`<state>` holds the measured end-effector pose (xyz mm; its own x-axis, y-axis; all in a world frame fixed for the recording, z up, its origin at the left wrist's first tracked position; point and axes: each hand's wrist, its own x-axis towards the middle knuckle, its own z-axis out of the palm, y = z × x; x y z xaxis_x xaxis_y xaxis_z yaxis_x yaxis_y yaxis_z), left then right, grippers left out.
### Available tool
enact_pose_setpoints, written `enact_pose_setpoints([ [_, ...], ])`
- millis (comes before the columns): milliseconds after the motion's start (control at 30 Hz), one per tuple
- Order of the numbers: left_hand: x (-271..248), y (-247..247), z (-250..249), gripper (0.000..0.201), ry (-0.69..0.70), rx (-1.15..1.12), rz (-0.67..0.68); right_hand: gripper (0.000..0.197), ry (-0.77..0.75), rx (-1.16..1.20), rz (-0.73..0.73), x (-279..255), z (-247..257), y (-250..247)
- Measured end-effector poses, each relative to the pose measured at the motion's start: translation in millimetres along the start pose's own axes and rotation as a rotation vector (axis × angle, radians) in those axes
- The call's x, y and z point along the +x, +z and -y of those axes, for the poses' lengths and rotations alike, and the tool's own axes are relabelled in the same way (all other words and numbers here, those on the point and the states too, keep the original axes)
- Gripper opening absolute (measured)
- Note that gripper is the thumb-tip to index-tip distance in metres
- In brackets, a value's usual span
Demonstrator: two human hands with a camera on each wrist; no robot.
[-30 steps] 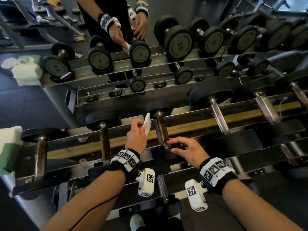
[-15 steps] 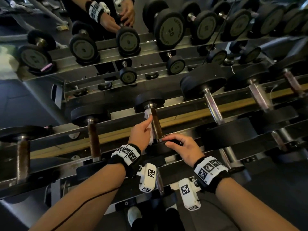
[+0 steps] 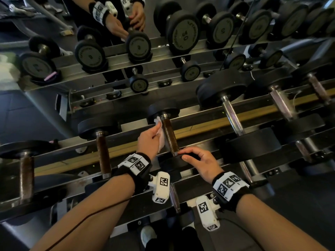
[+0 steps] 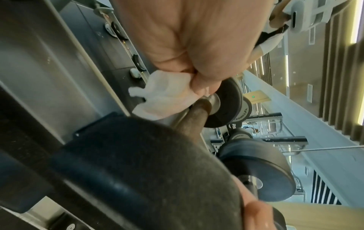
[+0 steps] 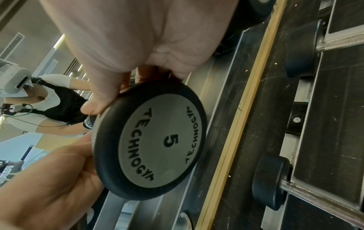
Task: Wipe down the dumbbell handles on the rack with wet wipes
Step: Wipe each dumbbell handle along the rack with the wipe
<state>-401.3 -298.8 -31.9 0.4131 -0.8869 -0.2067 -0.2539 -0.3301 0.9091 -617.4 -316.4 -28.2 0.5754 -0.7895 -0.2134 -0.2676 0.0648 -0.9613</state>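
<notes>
A small dumbbell lies across the rack's top tier, its rusty brown handle [image 3: 169, 135] pointing away from me. My left hand [image 3: 151, 140] pinches a crumpled white wet wipe [image 3: 159, 132] against the left side of that handle, near the far head; the left wrist view shows the wipe [image 4: 167, 96] bunched under the fingers beside the handle [image 4: 194, 119]. My right hand [image 3: 196, 161] curls over the near head [image 3: 174, 163] of the same dumbbell. In the right wrist view the thumb and fingers clasp the rim of this head [image 5: 151, 140], marked 5.
Other dumbbells sit on the same tier: brown handles [image 3: 103, 154] to the left, chrome handles [image 3: 233, 117] with bigger heads to the right. A mirror behind the rack [image 3: 199, 122] reflects rows of dumbbells and my hands. A lower tier runs under my wrists.
My left hand brought the wipe from beside the handle onto it and slid it toward the far head. My right hand stayed on the near head.
</notes>
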Motion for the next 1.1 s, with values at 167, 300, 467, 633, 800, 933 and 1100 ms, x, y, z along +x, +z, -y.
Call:
enact_pose_setpoints([
  [167, -12.4, 9.3, 2.6, 0.047, -0.004, -0.035, 0.106, 0.02, 0.003, 0.004, 0.02, 0.8, 0.3, -1.1],
  [300, -25.5, 1.5, 10.7, 0.046, -0.044, -0.031, 0.199, 0.019, 0.003, -0.003, 0.012, -2.4, 2.8, 1.2],
  [467, -9.2, -10.0, -0.1, 0.046, -0.161, -0.174, 0.037, 0.018, 0.03, 0.036, 0.004, -2.9, 4.4, 2.6],
  [633, 9.6, -0.7, -17.0, 0.045, -0.223, -0.253, 0.037, 0.019, 0.035, -0.001, 0.001, -2.6, 3.7, 1.4],
  [800, -8.4, 1.2, -7.5, 0.045, -0.216, -0.249, 0.129, 0.017, 0.031, -0.011, 0.016, -3.2, 3.6, 0.7],
  [933, -11.0, -8.0, -0.4, 0.045, -0.284, -0.182, 0.188, 0.016, 0.037, -0.013, 0.021, -3.8, 4.6, 1.2],
  [1100, 7.9, -13.1, -8.9, 0.04, -0.391, -0.426, 0.018, 0.017, 0.049, -0.007, 0.022, -3.3, 5.7, 0.8],
])
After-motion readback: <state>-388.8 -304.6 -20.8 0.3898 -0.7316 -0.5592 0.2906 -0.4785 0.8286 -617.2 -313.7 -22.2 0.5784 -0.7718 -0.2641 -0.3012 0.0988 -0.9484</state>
